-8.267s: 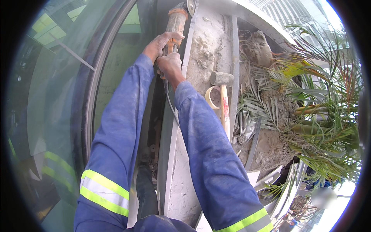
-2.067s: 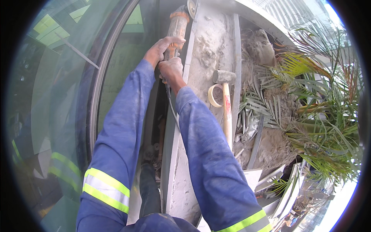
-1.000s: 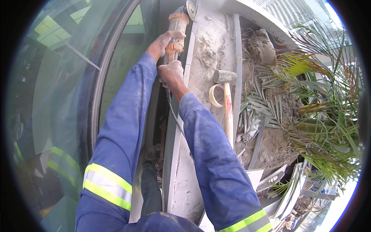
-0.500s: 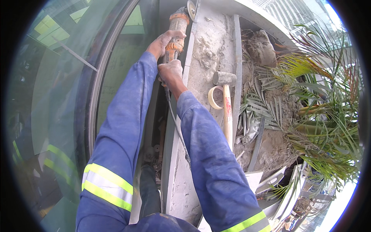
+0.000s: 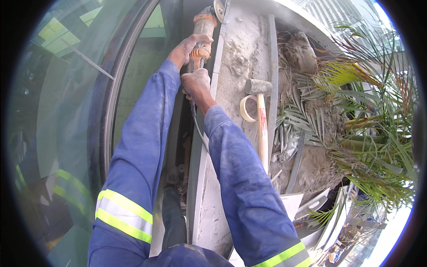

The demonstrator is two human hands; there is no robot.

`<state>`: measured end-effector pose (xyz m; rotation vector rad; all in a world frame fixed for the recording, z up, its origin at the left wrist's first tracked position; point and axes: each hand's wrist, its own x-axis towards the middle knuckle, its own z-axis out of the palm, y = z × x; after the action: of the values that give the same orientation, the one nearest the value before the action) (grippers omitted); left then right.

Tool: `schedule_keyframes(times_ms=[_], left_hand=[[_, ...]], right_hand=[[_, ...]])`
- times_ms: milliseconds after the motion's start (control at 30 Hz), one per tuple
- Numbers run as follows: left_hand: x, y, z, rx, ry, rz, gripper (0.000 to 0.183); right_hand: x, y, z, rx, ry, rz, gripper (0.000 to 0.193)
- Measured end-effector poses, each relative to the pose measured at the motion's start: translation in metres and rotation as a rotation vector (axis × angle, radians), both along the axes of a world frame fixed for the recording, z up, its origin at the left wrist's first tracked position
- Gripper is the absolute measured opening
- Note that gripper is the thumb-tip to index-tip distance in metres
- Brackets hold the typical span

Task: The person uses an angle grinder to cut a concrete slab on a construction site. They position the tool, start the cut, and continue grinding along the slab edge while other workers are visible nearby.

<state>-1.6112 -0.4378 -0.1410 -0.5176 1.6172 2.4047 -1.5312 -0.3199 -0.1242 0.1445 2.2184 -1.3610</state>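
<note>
Orange and grey, the grinder [image 5: 202, 31] sits at the dusty concrete ledge's [image 5: 235, 58] edge, left hand [image 5: 187, 46] and right hand [image 5: 195, 82] clenched around its body. A wooden-handled hammer [image 5: 260, 120] lies beside a tape roll [image 5: 246, 108].

Count: one angle grinder [image 5: 202, 33], one mallet [image 5: 260, 115], one tape roll [image 5: 246, 108], two hands; palm plants [image 5: 364, 115] possibly two, fronds overlapping.

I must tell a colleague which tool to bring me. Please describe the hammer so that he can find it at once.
Look at the dusty concrete ledge that runs between the curved glass wall and the palm planter. The hammer lies there, to the right of the right hand. Its grey block head touches a roll of tape, and its pale wooden handle has a red mark.
</note>
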Motion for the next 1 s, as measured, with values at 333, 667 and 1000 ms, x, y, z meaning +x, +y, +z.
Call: schedule_keyframes(times_ms=[333, 667, 1000], left_hand=[[0.004, 0.001, 0.0, -0.011, 0.012, 0.005, 0.055], [-0.002, 0.001, -0.003, -0.006, 0.014, 0.008, 0.054], [0.005, 0.003, -0.001, 0.012, 0.027, 0.019, 0.057]], right_hand=[[0.001, -0.001, -0.014, 0.004, 0.043, -0.004, 0.026], [-0.004, -0.004, -0.018, -0.005, 0.032, -0.019, 0.022], [0.001, -0.002, -0.016, 0.063, 0.062, -0.009, 0.022]])
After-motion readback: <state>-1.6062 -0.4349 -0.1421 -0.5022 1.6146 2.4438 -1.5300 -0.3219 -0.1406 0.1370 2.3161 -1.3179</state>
